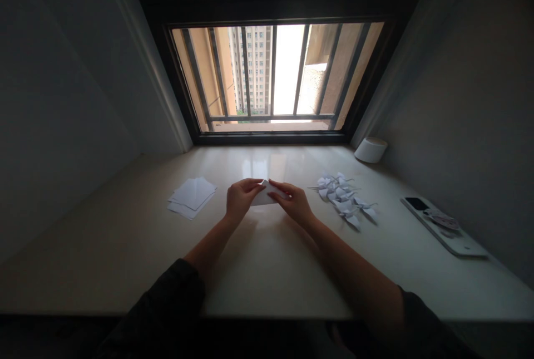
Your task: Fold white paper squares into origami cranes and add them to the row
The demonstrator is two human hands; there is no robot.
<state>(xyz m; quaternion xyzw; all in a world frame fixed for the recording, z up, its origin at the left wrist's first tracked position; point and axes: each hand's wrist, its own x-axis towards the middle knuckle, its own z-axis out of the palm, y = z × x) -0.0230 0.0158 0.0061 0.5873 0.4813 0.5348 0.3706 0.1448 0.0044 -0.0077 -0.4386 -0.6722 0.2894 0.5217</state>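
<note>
Surface (275, 281), glossy off-white, bears white folded-paper figures (342, 197) rightward and stacked white paper sheets (192, 195) leftward, likely for easy reach, while centrally the right hand (294, 203) and left hand (241, 200) pinch fingers closed on a white paper piece (263, 197), apparently steadying it.

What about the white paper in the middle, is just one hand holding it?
No, the left hand and the right hand are both holding the white paper.
</note>
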